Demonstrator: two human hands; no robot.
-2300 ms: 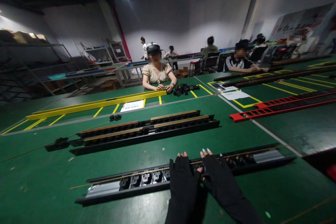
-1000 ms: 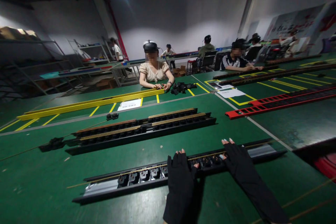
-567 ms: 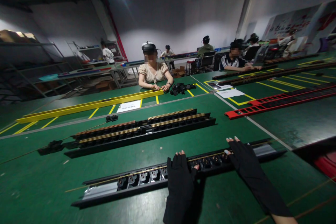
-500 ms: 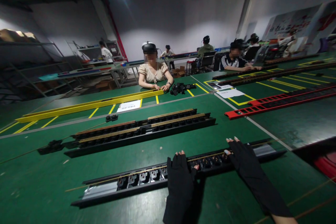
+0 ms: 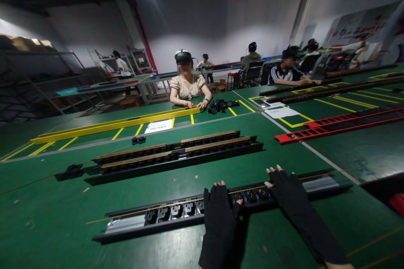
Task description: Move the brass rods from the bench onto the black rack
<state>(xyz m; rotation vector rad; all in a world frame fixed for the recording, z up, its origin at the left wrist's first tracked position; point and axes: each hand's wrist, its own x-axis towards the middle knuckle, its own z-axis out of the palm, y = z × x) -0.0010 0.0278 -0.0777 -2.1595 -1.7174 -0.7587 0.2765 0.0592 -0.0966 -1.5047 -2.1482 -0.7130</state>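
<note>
With the wearer's whole view taken as a dial, one green bench (image 5: 57,201) fills everything from eight round to four. Two seated people are at its far side: one in a cream top (image 5: 186,86) at eleven, one in a striped dark top (image 5: 282,76) at two. Farther back, at least four more people show.

One yellow channel (image 5: 116,125) lies at nine; two red slotted rails (image 5: 318,133) lie at three, overlapping. One black tray (image 5: 154,228) runs along the near side, from about eight to about four. Two rows of black track (image 5: 176,159) rest side by side at seven, apart from it.

Both hands wear black fingerless coverings and lie over the near tray. The left hand (image 5: 219,208), at half past five, is palm down, fingers straight and thumb splayed, loose rather than closed. The right hand (image 5: 285,185), at half past four, has fingertips over the tray; whether it grasps anything cannot be told.

Two silvery strips (image 5: 126,223) sit in the tray, one near each end. Five small black modules (image 5: 176,211) show left of the left hand, the last partly covered. A thin gold-coloured rod (image 5: 94,221) pokes past the tray's eight o'clock end.
</note>
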